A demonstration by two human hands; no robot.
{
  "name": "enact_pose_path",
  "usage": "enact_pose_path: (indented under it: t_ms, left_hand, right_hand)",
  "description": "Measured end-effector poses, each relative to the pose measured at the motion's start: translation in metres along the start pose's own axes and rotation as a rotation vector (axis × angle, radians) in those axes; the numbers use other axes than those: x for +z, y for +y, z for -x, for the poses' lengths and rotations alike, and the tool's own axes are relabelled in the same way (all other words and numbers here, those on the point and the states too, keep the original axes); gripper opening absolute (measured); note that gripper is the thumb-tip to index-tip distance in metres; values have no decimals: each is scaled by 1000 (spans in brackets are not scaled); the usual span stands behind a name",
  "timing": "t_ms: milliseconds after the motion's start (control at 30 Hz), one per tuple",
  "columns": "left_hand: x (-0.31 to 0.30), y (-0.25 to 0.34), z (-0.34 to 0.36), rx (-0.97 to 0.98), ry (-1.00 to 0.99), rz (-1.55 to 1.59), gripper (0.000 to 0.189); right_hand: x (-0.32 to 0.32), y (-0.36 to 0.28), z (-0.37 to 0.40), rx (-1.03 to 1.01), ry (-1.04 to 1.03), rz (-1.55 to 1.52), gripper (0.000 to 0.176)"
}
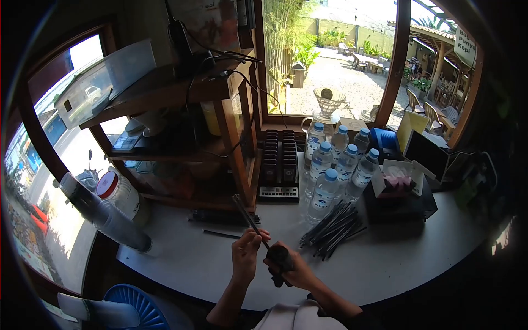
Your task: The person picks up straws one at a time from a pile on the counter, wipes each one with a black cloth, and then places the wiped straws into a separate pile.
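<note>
My left hand [247, 250] is closed in a pinch on a long thin black straw [246, 211], which slants up and to the left. The straw's lower end reaches the top of a dark, round-ended thing [279, 257] gripped in my right hand [297, 270]. Dark pieces stick out below that hand; shadow hides what kind of thing it is. To the right, a loose pile of black straws [333, 230] lies on the white table [385, 264]. One more black strip [221, 234] rests left of my hands.
Several water bottles [325, 197] stand behind the straw pile. A tissue box [397, 181] sits on a black box at right. Dark racked units [279, 159] and a wooden shelf [236, 148] are at the back. Stacked plastic cups [118, 223] lean at left.
</note>
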State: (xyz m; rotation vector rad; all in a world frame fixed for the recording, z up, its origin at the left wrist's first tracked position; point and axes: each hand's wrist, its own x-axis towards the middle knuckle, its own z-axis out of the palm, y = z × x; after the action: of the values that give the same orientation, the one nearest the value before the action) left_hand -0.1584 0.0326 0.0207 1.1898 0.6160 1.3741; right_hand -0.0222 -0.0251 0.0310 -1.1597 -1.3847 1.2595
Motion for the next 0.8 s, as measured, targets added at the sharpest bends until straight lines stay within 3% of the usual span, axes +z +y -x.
enact_pose_path:
  t_ms: [200, 267, 300, 400, 433, 467, 500, 533, 567, 667, 700, 800]
  left_hand:
    - [27, 10, -3, 8, 244, 583, 22]
    - [9, 17, -11, 123, 195, 474, 22]
    - [8, 22, -10, 91, 187, 343, 23]
    - [29, 20, 9, -252, -125, 39, 24]
    - [37, 14, 15, -351, -293, -49, 22]
    - [47, 7, 21, -451, -461, -139, 20]
    - [60, -2, 29, -483, -477, -202, 20]
    - [70, -12, 35, -514, -494, -265, 20]
    - [72, -23, 37, -538, -539, -279, 21]
    - [91, -15, 29, -488, -599, -401, 20]
    - [91, -19, 24, -462, -695, -508, 20]
    - [103, -23, 22, -383, -779, -593, 22]
  right_hand:
    - [-16, 6, 15, -29, -76, 182, 20]
    - [-33, 20, 27, -40, 42, 51, 23]
    - [-40, 17, 31, -45, 97, -14, 24]
    - [-57, -4, 48, -126, 450, -451, 30]
    - [-64, -3, 47, -239, 495, -372, 32]
    - [-71, -4, 52, -180, 414, -451, 32]
    - [-78, -4, 59, -119, 335, -531, 31]
    - [-85, -4, 66, -59, 255, -608, 30]
    - [-90, 2, 67, -110, 290, -562, 26]
    - [-120, 3, 86, 68, 335, -558, 25]
    - [-127, 3, 89, 3, 382, -562, 25]
    - [-161, 8, 108, 58, 462, -443, 28]
